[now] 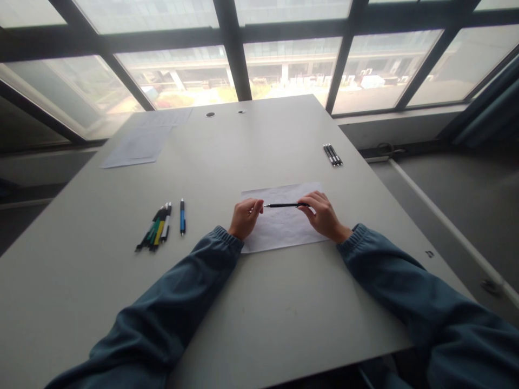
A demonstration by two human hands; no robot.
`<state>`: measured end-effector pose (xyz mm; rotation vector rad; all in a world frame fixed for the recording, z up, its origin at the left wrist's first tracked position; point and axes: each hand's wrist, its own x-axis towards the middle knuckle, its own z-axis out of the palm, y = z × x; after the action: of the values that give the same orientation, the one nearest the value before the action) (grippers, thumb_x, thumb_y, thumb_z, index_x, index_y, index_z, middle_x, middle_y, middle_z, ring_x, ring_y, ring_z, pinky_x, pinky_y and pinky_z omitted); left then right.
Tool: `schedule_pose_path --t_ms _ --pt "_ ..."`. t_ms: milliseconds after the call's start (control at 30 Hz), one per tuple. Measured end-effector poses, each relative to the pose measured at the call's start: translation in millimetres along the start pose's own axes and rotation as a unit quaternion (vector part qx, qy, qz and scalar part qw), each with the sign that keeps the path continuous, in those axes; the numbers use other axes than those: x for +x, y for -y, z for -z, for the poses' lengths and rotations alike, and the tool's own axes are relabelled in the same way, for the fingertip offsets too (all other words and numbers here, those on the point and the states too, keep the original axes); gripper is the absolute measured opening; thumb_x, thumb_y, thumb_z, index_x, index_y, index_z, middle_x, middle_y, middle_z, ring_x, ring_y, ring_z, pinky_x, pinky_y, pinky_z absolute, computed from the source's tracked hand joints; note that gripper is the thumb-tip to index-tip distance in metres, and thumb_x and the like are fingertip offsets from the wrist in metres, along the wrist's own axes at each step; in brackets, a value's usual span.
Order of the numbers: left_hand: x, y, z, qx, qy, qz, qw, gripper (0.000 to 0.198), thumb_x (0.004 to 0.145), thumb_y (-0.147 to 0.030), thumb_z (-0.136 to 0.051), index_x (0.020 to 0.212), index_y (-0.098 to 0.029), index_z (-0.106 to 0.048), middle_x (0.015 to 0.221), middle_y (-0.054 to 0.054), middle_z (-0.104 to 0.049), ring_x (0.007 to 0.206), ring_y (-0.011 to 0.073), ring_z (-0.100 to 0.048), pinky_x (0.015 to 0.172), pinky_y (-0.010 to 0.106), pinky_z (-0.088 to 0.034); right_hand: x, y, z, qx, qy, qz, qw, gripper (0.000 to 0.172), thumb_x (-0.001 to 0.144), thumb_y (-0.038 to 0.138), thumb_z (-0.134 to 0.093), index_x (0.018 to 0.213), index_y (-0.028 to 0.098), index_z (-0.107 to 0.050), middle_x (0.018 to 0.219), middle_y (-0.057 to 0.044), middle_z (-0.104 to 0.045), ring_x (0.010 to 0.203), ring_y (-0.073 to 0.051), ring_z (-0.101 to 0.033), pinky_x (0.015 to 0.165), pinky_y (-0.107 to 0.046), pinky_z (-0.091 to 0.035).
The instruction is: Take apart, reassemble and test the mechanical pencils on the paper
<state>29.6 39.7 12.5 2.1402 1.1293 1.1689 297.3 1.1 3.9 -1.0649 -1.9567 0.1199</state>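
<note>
A slim black pen (pixel 281 205) is held level above a sheet of white paper (pixel 279 237). My right hand (pixel 324 217) pinches its right end between thumb and fingers. The pen's pale tip points left, close to my left hand (pixel 245 217). That hand is closed, thumb pressed against the fingers; whatever it may hold is hidden. Both hands are over the sheet, which bears faint marks. To the left lies a blue pen (pixel 182 217), beside a bunch of pens (pixel 156 228) in black, green, yellow and white.
Several black-and-white pens (pixel 332 155) lie side by side near the table's right edge. More paper sheets (pixel 138 141) rest at the far left. A small dark object (pixel 430 253) is at the right edge. Windows (pixel 292 65) stand behind the white table (pixel 259 313).
</note>
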Motion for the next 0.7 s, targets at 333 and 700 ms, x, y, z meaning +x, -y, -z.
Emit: schedule_pose_path --t_ms 333,700 --pt "1.3 0.1 -1.6 0.007 0.010 -0.031 0.999 0.047 0.100 -0.044 -0.053 0.061 -0.019 -0.061 0.057 0.000 -0.060 0.059 0.0140 -0.056 0.062 0.028 -0.043 0.3 0.9 0.4 0.000 0.006 0.007 1.000 0.017 0.100 0.034 -0.056 0.100 0.022 -0.067 0.092 -0.007 -0.069 0.090 -0.024 -0.059 0.084 -0.041 -0.045" --pt "1.5 -0.9 -1.9 -0.005 -0.007 -0.058 0.998 0.033 0.095 -0.044 -0.063 0.073 -0.019 -0.067 0.069 0.002 -0.067 0.067 0.0148 -0.060 0.063 0.029 -0.046 0.0 -0.8 -0.6 0.000 0.000 0.006 1.000 0.017 0.100 0.035 -0.056 0.099 0.022 -0.067 0.091 -0.007 -0.068 0.089 -0.024 -0.059 0.084 -0.041 -0.046"
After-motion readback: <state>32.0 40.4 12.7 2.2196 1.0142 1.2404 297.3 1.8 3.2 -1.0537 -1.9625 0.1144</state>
